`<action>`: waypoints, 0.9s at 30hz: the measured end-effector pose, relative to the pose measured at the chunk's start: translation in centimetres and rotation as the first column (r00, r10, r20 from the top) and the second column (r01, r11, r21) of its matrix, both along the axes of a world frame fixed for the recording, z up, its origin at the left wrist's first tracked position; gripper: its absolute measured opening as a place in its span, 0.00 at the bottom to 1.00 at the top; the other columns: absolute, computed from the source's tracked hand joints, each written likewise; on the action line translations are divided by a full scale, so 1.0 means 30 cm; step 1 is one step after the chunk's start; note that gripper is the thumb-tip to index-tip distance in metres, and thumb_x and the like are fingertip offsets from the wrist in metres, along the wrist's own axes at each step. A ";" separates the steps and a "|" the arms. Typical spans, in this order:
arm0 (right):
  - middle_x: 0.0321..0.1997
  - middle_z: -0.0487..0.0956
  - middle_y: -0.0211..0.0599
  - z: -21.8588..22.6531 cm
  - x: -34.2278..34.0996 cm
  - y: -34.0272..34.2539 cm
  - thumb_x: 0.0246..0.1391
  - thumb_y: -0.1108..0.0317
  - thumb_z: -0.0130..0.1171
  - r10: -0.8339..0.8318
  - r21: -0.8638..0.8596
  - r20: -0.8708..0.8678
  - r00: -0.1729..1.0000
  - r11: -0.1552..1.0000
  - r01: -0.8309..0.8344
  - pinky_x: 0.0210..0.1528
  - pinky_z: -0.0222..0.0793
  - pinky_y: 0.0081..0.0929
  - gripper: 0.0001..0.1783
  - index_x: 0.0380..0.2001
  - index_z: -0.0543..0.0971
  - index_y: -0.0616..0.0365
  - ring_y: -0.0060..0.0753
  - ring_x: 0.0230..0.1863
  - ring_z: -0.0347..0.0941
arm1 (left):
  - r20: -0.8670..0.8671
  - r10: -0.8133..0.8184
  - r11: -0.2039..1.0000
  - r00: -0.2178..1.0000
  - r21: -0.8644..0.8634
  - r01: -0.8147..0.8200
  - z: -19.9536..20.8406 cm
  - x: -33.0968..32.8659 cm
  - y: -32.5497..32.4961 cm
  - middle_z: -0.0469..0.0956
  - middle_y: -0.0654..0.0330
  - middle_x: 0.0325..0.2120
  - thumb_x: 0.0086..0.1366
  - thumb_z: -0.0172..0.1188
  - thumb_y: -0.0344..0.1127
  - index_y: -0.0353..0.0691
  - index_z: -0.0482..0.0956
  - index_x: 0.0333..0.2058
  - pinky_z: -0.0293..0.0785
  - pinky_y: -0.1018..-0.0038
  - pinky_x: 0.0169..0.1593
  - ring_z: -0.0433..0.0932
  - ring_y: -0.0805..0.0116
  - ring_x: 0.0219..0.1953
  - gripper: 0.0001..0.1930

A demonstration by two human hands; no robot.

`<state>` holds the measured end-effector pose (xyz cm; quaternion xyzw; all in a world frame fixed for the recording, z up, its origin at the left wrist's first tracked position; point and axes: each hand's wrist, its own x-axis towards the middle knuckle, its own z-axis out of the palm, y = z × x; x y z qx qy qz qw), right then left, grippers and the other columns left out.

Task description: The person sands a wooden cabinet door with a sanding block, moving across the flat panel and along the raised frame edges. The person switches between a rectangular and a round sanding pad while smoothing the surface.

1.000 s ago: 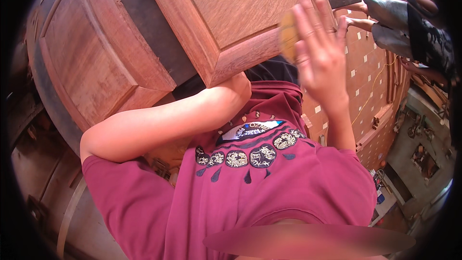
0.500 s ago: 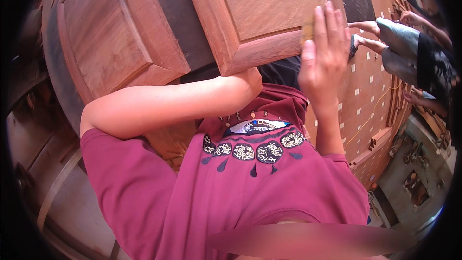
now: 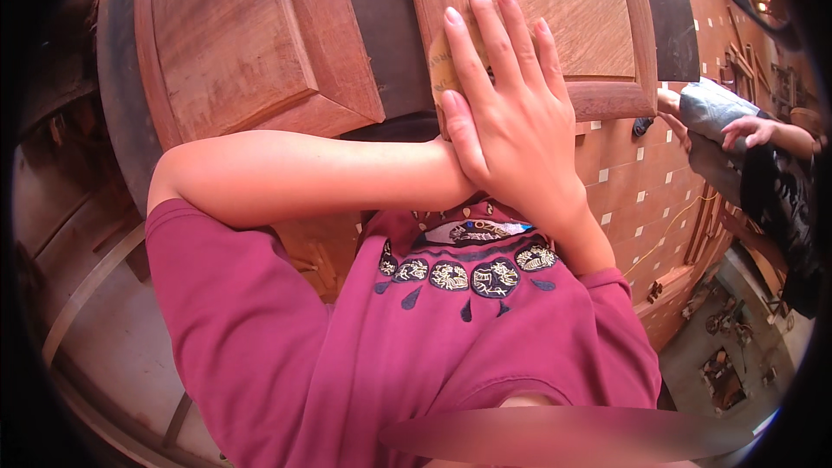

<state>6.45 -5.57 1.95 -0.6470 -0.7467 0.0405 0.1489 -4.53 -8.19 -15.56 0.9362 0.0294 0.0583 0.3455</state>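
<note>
My right hand [image 3: 511,100] lies flat across the frame of a brown wooden panel [image 3: 555,9], fingers stretched out. Under its palm and thumb is a tan piece of sandpaper [image 3: 444,74], its edge showing beside the index finger. My left forearm [image 3: 329,172] crosses low in front of me. The left hand [image 3: 451,165] sits at the panel's near edge, mostly covered by the right hand, so its fingers are hidden. A second wooden panel [image 3: 225,35] with a raised border rests to the left.
Both panels lie on a dark surface [image 3: 386,26]. At the right, another person [image 3: 745,156] is close by, one hand stretched out. Reddish tiles with small white squares [image 3: 624,173] cover the floor, with a yellow cord and wood pieces. Tools and scraps [image 3: 728,329] lie at the lower right.
My right hand has swept left with the sandpaper, from the panel's right part to its near left corner, and now covers my left hand. The view has shifted slightly; the other person's arm moved.
</note>
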 end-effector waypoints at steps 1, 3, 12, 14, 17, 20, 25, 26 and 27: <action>0.79 0.60 0.46 -0.003 -0.001 0.023 0.64 0.57 0.49 0.013 0.008 0.002 1.000 1.000 -0.013 0.78 0.45 0.51 0.34 0.71 0.67 0.58 0.51 0.79 0.54 | -0.009 0.046 0.998 0.999 0.054 -0.045 -0.009 0.007 -0.006 0.65 0.55 0.70 0.73 0.52 0.42 0.45 0.69 0.69 0.58 0.68 0.72 0.63 0.62 0.71 0.27; 0.77 0.62 0.48 -0.016 0.000 0.067 0.65 0.55 0.50 0.039 0.050 0.016 0.999 0.998 -0.040 0.78 0.47 0.52 0.34 0.70 0.68 0.58 0.51 0.78 0.55 | -0.084 0.053 0.965 0.995 0.260 -0.029 0.001 0.013 -0.010 0.69 0.55 0.67 0.71 0.54 0.43 0.45 0.73 0.66 0.63 0.67 0.69 0.67 0.61 0.68 0.26; 0.78 0.55 0.65 0.002 0.117 0.405 0.73 0.52 0.36 0.291 -0.050 0.153 0.944 0.957 -0.287 0.79 0.39 0.56 0.36 0.73 0.58 0.68 0.63 0.80 0.45 | -0.604 -0.286 0.598 0.744 0.494 0.631 0.361 0.017 0.170 0.87 0.64 0.30 0.50 0.67 0.40 0.44 0.90 0.31 0.79 0.59 0.38 0.84 0.62 0.35 0.11; 0.80 0.50 0.60 -0.024 0.156 0.514 0.73 0.51 0.33 0.264 -0.096 0.175 0.949 0.963 -0.250 0.80 0.34 0.57 0.36 0.75 0.57 0.63 0.62 0.81 0.41 | -0.640 -0.296 0.595 0.709 0.456 0.661 0.392 0.035 0.186 0.87 0.63 0.32 0.51 0.67 0.40 0.44 0.90 0.33 0.79 0.58 0.39 0.85 0.61 0.37 0.12; 0.82 0.46 0.57 -0.020 0.159 0.685 0.73 0.51 0.33 0.250 -0.195 0.267 0.931 0.960 -0.202 0.80 0.33 0.58 0.36 0.75 0.55 0.62 0.60 0.83 0.37 | -0.668 -0.319 0.559 0.673 0.440 0.702 0.396 0.035 0.190 0.87 0.63 0.32 0.50 0.68 0.41 0.44 0.89 0.33 0.80 0.58 0.40 0.85 0.62 0.38 0.13; 0.82 0.46 0.57 -0.021 0.204 0.782 0.73 0.53 0.34 0.193 -0.141 0.288 0.938 0.977 -0.158 0.80 0.33 0.58 0.35 0.75 0.55 0.63 0.60 0.83 0.37 | -0.689 -0.378 0.504 0.619 0.407 0.761 0.392 0.053 0.194 0.87 0.63 0.33 0.49 0.69 0.41 0.43 0.90 0.35 0.80 0.57 0.41 0.85 0.62 0.39 0.15; 0.82 0.46 0.57 -0.063 0.185 0.828 0.72 0.54 0.35 0.244 -0.087 0.251 0.937 0.970 -0.229 0.80 0.35 0.57 0.35 0.75 0.55 0.64 0.60 0.82 0.38 | -0.693 -0.305 0.499 0.653 0.468 0.729 0.371 0.051 0.185 0.88 0.61 0.35 0.48 0.70 0.41 0.41 0.90 0.34 0.80 0.52 0.40 0.85 0.61 0.39 0.15; 0.82 0.46 0.57 -0.078 0.190 0.814 0.72 0.54 0.35 0.242 -0.078 0.244 0.939 0.970 -0.230 0.80 0.36 0.56 0.35 0.75 0.55 0.64 0.60 0.82 0.39 | -0.691 -0.282 0.515 0.666 0.476 0.713 0.371 0.052 0.188 0.88 0.61 0.35 0.47 0.70 0.41 0.41 0.90 0.34 0.80 0.51 0.39 0.85 0.60 0.39 0.15; 0.82 0.46 0.57 -0.086 0.189 0.795 0.72 0.54 0.35 0.241 -0.069 0.237 0.941 0.970 -0.231 0.80 0.36 0.55 0.35 0.74 0.55 0.65 0.60 0.82 0.39 | -0.676 -0.291 0.474 0.678 0.513 0.715 0.348 0.043 0.182 0.88 0.61 0.35 0.47 0.70 0.41 0.41 0.90 0.33 0.80 0.51 0.39 0.85 0.60 0.39 0.14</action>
